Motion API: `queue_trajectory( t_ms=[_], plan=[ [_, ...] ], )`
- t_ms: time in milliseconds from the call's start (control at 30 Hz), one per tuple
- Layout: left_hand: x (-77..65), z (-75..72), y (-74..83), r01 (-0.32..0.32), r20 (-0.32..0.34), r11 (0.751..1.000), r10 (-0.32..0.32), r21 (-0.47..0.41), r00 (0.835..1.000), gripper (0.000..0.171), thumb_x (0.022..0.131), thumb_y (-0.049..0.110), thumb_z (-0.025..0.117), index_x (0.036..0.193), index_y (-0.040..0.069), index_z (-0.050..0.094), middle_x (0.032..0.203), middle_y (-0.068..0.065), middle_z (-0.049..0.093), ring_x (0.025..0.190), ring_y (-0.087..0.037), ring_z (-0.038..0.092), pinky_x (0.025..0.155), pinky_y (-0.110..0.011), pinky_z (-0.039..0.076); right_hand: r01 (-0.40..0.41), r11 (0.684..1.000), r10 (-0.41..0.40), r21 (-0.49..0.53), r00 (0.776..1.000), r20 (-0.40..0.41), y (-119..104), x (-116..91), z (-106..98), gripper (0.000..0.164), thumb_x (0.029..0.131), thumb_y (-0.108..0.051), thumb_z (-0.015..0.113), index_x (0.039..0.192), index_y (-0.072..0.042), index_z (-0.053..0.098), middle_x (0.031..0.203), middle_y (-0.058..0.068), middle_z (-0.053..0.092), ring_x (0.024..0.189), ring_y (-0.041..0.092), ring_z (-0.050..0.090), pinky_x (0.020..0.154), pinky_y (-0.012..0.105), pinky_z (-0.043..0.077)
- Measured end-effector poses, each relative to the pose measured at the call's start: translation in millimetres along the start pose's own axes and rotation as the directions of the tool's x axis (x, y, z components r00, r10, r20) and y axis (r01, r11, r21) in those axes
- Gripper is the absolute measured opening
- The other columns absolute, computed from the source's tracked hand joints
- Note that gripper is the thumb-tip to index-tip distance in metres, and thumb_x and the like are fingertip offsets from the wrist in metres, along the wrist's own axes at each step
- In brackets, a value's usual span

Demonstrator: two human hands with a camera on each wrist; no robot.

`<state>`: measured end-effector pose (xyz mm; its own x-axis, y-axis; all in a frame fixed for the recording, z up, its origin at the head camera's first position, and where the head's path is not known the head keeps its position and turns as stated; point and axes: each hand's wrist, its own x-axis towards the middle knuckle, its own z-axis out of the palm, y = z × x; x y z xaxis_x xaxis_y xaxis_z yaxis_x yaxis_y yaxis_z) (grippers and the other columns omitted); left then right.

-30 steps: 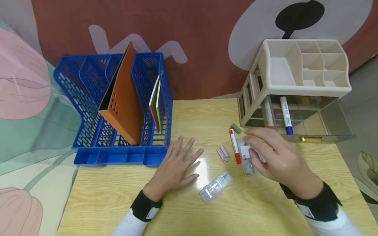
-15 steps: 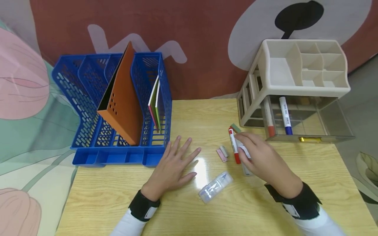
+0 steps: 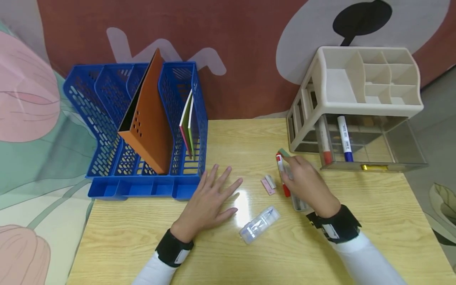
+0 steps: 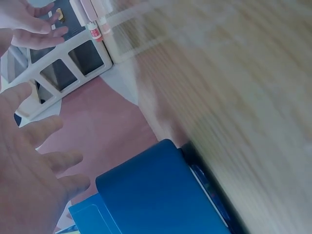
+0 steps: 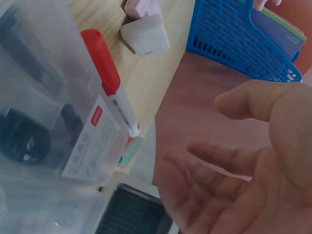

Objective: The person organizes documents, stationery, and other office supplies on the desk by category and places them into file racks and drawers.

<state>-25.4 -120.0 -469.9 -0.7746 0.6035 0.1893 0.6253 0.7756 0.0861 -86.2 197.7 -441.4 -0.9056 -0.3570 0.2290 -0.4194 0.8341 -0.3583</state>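
My right hand (image 3: pixel 306 180) reaches over a clear plastic case (image 3: pixel 300 205), its fingertips near the upper end of a red-and-white marker (image 3: pixel 280 166). In the right wrist view the thumb and curved fingers of the right hand (image 5: pixel 243 165) stand apart with nothing between them. The marker (image 5: pixel 109 73) lies beside the labelled clear case (image 5: pixel 63 107). A green eraser (image 3: pixel 284 152) lies just past the marker's end. My left hand (image 3: pixel 206 204) rests on the table with fingers spread, left of a second clear case (image 3: pixel 260 225).
Pink (image 3: pixel 268 187) and white erasers (image 3: pixel 270 181) lie left of the marker. A blue file rack (image 3: pixel 142 188) with an orange folder (image 3: pixel 151 126) stands at left. At right, a white desk organizer (image 3: pixel 336 107) has an open drawer (image 3: pixel 399 168) holding a blue-capped marker (image 3: pixel 344 138).
My right hand has moved left and away from me, from above the labelled clear case toward the red-and-white marker. The left hand stays almost still.
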Motion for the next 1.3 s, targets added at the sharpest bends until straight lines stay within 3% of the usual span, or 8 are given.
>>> queue_trajectory(
  t_ms=[200,267,433,533,767,1033,1133,1300],
  plan=[
    [-0.6,0.8,0.8,-0.004,-0.011,1.000,0.004,-0.009,1.000,0.079,0.097,0.064,0.055,0.165,0.033,0.027,0.172,-0.013,0.023,0.155,-0.050,0.023,0.122,-0.068,0.025,-0.159,0.986,0.164,-0.044,0.976,0.146,0,9,9,0.049,0.093,-0.021,0.070,0.129,0.012,0.061,0.109,0.029,0.063,0.098,0.044,0.063,0.073,0.056,0.056],
    [-0.6,0.9,1.3,-0.002,-0.009,1.000,0.002,-0.014,1.000,0.079,0.097,0.063,0.054,0.165,0.033,0.027,0.172,-0.013,0.023,0.155,-0.050,0.023,0.122,-0.068,0.023,-0.181,0.981,0.192,-0.074,0.966,0.174,0,12,13,0.043,0.092,-0.022,0.070,0.120,0.010,0.064,0.106,0.028,0.064,0.098,0.045,0.063,0.073,0.057,0.055],
    [-0.3,0.1,2.6,0.007,0.006,1.000,-0.007,-0.016,1.000,0.079,0.097,0.063,0.056,0.164,0.033,0.028,0.172,-0.013,0.024,0.156,-0.048,0.018,0.124,-0.067,0.021,-0.149,0.977,0.177,-0.151,0.966,0.189,1,21,24,0.022,0.087,-0.019,0.069,0.087,0.003,0.062,0.087,0.020,0.066,0.082,0.038,0.060,0.075,0.049,0.048],
    [-0.1,-0.3,3.2,0.011,0.012,1.000,-0.011,-0.011,1.000,0.078,0.097,0.063,0.056,0.164,0.033,0.029,0.172,-0.013,0.023,0.157,-0.047,0.016,0.124,-0.066,0.021,-0.109,0.970,0.155,-0.218,0.966,0.207,1,27,29,0.021,0.087,-0.017,0.070,0.081,0.000,0.061,0.078,0.015,0.066,0.073,0.031,0.056,0.076,0.043,0.042],
    [0.4,-0.3,3.6,0.011,-0.008,1.000,-0.011,-0.013,1.000,0.076,0.098,0.062,0.055,0.164,0.033,0.030,0.171,-0.013,0.024,0.156,-0.049,0.022,0.122,-0.067,0.024,-0.081,0.949,0.157,-0.305,0.960,0.232,-4,33,36,0.022,0.090,-0.022,0.073,0.091,-0.001,0.067,0.089,0.015,0.073,0.077,0.034,0.060,0.068,0.044,0.047],
    [0.9,-1.4,3.2,0.008,-0.017,1.000,-0.008,-0.001,1.000,0.076,0.098,0.061,0.056,0.163,0.032,0.031,0.170,-0.014,0.027,0.155,-0.049,0.023,0.120,-0.068,0.029,-0.147,0.941,0.255,-0.305,0.901,0.351,-13,36,38,0.024,0.101,-0.024,0.063,0.109,-0.001,0.066,0.107,0.016,0.070,0.107,0.037,0.063,0.074,0.048,0.045],
    [1.0,-1.3,3.2,0.011,-0.016,1.000,-0.011,0.001,1.000,0.076,0.098,0.061,0.056,0.163,0.032,0.031,0.171,-0.014,0.026,0.155,-0.048,0.023,0.120,-0.067,0.030,-0.136,0.942,0.247,-0.306,0.899,0.362,-15,35,37,0.022,0.100,-0.021,0.062,0.110,-0.001,0.065,0.104,0.016,0.069,0.104,0.036,0.066,0.074,0.049,0.046],
    [1.4,-0.9,3.6,0.013,-0.017,1.000,-0.013,-0.008,1.000,0.076,0.098,0.060,0.057,0.163,0.032,0.031,0.171,-0.013,0.026,0.155,-0.048,0.023,0.119,-0.067,0.031,-0.101,0.957,0.193,-0.272,0.922,0.335,-16,31,36,0.024,0.097,-0.017,0.066,0.110,0.003,0.065,0.094,0.019,0.066,0.079,0.035,0.069,0.063,0.048,0.053]
  ],
)
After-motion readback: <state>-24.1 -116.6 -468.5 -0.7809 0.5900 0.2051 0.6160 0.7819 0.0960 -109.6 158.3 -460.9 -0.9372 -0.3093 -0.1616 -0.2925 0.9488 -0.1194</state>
